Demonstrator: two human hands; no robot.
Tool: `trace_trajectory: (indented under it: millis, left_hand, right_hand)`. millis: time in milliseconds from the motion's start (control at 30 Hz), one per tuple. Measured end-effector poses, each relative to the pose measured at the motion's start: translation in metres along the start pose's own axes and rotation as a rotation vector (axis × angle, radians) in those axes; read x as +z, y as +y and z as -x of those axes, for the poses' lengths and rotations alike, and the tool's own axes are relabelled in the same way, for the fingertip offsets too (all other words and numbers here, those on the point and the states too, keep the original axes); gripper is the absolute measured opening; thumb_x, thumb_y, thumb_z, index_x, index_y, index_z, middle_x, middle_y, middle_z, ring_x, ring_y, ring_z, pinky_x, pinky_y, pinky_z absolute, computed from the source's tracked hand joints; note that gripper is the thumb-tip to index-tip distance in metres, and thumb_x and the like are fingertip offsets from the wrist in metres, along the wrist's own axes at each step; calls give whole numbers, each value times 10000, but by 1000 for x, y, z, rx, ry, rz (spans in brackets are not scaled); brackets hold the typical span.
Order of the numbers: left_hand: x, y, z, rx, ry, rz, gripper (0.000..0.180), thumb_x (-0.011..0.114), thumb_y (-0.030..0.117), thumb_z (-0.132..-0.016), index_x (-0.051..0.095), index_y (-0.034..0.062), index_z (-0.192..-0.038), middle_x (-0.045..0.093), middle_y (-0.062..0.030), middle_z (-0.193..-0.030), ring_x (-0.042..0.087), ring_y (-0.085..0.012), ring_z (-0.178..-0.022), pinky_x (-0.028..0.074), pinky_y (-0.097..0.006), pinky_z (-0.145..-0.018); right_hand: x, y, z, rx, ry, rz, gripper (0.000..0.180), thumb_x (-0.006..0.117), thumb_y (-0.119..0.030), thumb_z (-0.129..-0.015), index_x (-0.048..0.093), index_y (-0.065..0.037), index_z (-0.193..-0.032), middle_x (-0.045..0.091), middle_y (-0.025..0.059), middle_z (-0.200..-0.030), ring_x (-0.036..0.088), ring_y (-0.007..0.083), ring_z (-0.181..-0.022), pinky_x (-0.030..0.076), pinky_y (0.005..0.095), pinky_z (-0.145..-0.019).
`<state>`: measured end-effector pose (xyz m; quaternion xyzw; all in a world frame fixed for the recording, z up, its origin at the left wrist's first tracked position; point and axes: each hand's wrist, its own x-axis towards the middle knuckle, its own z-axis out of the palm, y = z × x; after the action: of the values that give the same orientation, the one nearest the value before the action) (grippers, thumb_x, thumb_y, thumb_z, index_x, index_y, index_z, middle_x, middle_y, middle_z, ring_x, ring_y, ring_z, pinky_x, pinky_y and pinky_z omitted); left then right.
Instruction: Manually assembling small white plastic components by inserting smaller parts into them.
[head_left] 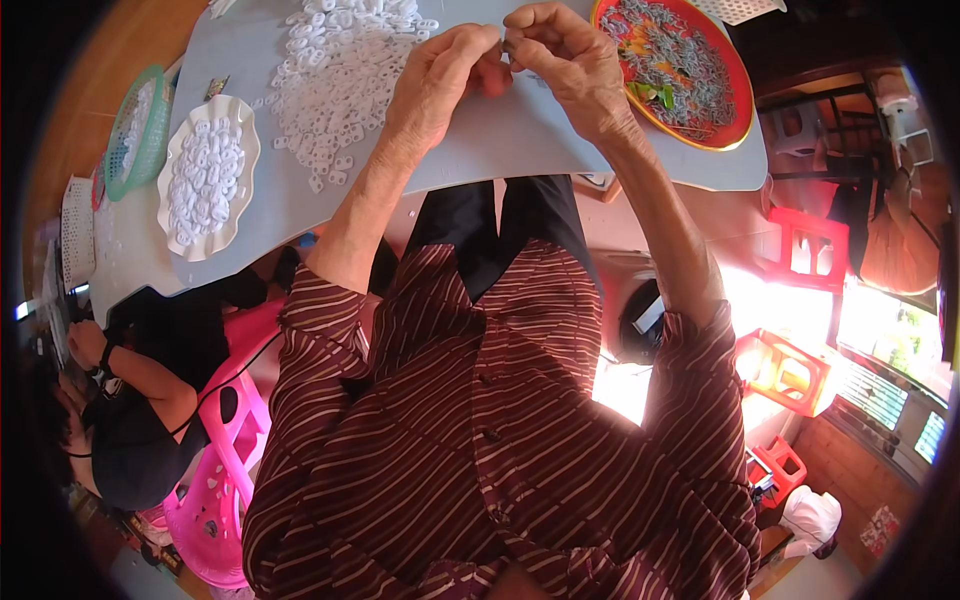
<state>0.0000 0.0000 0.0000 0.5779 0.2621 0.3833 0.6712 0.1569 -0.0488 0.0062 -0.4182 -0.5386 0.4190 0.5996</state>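
My left hand [440, 85] and right hand [575, 70] pinch narrowly—on what, I can't tell—seemingly fine fitting work beside small white plastic pieces [330, 90], next likely wanting steadiness.

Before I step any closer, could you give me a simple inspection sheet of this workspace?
Surface: pale blue-grey table, partly covered.
Job's things: white pieces in a loose pile; small grey pieces in a red tray.
Clutter: wavy-edged dish and green basket, both holding white pieces.
Hands: left hand and right hand close together; anything held is too small to tell.
Cables: thin dark cord-like line by the pink chair; nature unclear.
Surroundings: red stools at right; another person's arm at left.
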Motion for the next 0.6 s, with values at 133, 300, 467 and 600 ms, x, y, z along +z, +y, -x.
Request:
trace_trajectory:
  millis: [133,300,467,600]
  left_hand:
    - [3,1,2,34,-7,-22,236,531,222,-898,613,28,-793,575,-22,-638,522,-86,-624,414,-232,-602]
    - [8,0,4,100,68,-194,214,541,210,-904,594,24,-813,576,6,-638,495,-54,-606,408,-218,-565]
    - [13,-3,7,371,101,-412,179,524,188,-919,577,22,-876,589,13,-659,510,-49,-626,417,-211,-557]
    - [10,-4,8,343,88,-384,172,521,189,-923,582,31,-896,599,6,-677,515,-52,-635,422,-209,-573]
  right_hand:
    - [0,-11,5,-3,-24,125,174,572,-32,-860,580,-4,-1032,650,42,-809,628,101,-781,511,246,-767]
    - [-2,-5,5,-7,-22,24,158,575,-38,-861,588,0,-1013,642,38,-808,620,98,-784,511,250,-773]
    - [-7,5,3,47,-5,-83,163,565,-72,-884,598,4,-1023,632,30,-819,571,79,-720,498,228,-704]
    - [-12,-2,3,123,-5,-130,186,572,-120,-901,622,1,-1033,635,25,-812,551,64,-690,484,211,-672]
